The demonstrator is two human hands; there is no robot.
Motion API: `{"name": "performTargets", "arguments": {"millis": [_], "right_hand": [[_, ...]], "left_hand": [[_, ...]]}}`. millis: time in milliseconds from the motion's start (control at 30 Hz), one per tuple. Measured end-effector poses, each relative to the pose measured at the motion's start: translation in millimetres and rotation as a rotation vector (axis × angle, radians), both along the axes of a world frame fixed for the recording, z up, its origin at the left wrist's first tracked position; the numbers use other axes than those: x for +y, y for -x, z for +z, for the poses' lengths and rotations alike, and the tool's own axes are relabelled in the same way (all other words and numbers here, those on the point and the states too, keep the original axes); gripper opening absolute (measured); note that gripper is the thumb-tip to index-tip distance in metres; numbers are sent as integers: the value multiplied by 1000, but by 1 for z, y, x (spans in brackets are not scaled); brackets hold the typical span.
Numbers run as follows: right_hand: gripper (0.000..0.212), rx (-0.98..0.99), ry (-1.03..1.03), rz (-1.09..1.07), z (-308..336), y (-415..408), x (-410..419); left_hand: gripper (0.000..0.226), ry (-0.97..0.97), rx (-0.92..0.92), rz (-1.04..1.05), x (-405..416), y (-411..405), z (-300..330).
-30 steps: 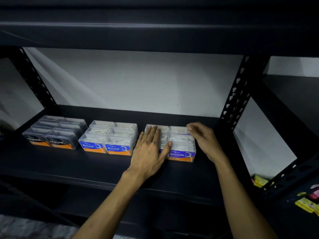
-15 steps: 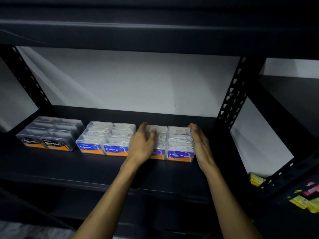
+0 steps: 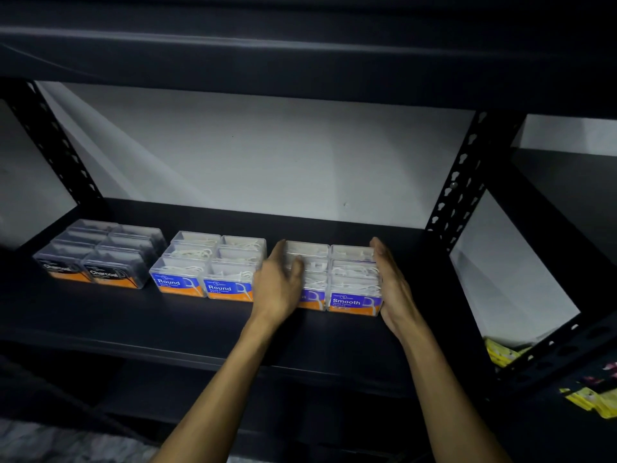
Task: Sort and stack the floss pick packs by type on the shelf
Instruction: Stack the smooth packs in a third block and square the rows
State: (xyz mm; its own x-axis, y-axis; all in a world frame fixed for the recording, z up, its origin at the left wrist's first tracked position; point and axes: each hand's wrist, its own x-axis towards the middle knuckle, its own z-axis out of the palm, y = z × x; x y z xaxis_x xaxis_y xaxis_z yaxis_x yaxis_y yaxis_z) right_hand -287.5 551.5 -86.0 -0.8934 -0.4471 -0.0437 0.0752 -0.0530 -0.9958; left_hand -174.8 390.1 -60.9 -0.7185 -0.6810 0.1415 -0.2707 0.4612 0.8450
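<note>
Palms flat against both sides of the Smooth packs (image 3: 354,282) at centre right: left hand (image 3: 278,285), right hand (image 3: 394,282), fingers straight and together. Light, rigid, slick plastic; best squeezed at the side walls.

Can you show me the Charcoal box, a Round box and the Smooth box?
Dark clear-plastic Charcoal box (image 3: 115,274), head view, front label.
Clear Round box, blue-orange label (image 3: 176,283), head view, front label.
Clear Smooth box (image 3: 352,302), head view, front label.
</note>
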Motion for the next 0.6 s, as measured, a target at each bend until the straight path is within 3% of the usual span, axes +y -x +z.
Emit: {"name": "performTargets", "arguments": {"millis": [67, 167, 267, 500, 600], "right_hand": [[62, -5, -4, -8, 0, -2, 0], [80, -28, -16, 15, 0, -2, 0], [90, 1, -35, 22, -1, -2, 1], [44, 83, -110, -18, -5, 1, -1], [37, 87, -109, -37, -4, 2, -2]], "left_hand": [[49, 1, 42, 20, 5, -1, -2], [42, -17, 87, 27, 7, 0, -1], [23, 8, 106, 33, 2, 2, -9], [24, -8, 129, 1, 2, 2, -12], [24, -16, 150, 2, 3, 2, -12]]}}
